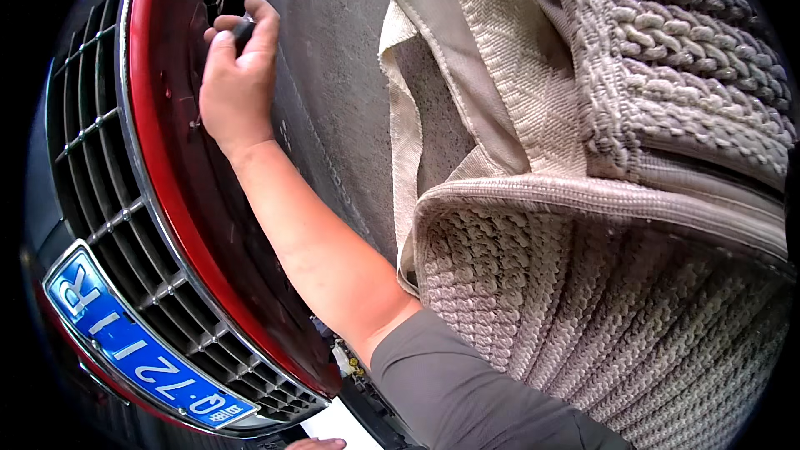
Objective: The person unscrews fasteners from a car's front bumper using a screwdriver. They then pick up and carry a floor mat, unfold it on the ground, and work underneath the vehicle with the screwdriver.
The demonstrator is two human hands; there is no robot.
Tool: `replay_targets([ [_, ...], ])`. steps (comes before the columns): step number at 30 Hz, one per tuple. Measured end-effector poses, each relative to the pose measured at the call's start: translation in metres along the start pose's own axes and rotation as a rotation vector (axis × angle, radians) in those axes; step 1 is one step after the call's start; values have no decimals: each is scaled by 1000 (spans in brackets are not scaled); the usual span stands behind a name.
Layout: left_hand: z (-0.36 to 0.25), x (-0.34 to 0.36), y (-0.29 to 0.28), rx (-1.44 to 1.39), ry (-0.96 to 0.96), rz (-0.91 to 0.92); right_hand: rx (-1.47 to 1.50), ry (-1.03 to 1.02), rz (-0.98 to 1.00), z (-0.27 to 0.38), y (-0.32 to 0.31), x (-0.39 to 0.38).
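Note:
My right hand [240,87] reaches to the upper left, its fingers closed round a small black object [243,32] that they mostly hide. It is beside the dark red inner side [179,108] of a car's front panel. The panel's outer rim [154,87] is glossy red, with a dark, chrome-trimmed grille [108,142] along it. Only a few fingers of my left hand [317,444] show at the bottom edge, close to a white flat thing [343,427]; whether they grip it is hidden.
A blue licence plate [142,350] crosses the grille at lower left. A large beige knitted bag [600,300] with a strap [406,142] fills the right side, beside my forearm. Grey ground [325,42] lies between bag and car. Small engine-bay parts [354,364] show below my elbow.

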State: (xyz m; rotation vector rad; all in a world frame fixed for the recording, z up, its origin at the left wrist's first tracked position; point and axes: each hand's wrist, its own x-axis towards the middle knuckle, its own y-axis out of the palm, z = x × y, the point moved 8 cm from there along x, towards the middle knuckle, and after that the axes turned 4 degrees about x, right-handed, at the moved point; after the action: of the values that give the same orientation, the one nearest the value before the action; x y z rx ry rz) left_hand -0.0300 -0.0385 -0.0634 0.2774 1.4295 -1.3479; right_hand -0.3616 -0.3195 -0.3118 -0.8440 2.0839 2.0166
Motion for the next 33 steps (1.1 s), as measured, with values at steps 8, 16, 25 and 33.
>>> replay_targets([
  [8, -10, 95, -45, 311, 47, 14, -31, -186, -175, 1, -3, -8],
  [16, -47, 140, -138, 848, 153, -107, 186, 202, -292, -33, -6, -28],
  [25, -27, 270, -324, 1328, 173, -477, 184, 84, -250, -31, -36, -32],
  [33, 27, 285, -405, 845, 128, -634, 137, 100, -221, -25, -31, -32],
])
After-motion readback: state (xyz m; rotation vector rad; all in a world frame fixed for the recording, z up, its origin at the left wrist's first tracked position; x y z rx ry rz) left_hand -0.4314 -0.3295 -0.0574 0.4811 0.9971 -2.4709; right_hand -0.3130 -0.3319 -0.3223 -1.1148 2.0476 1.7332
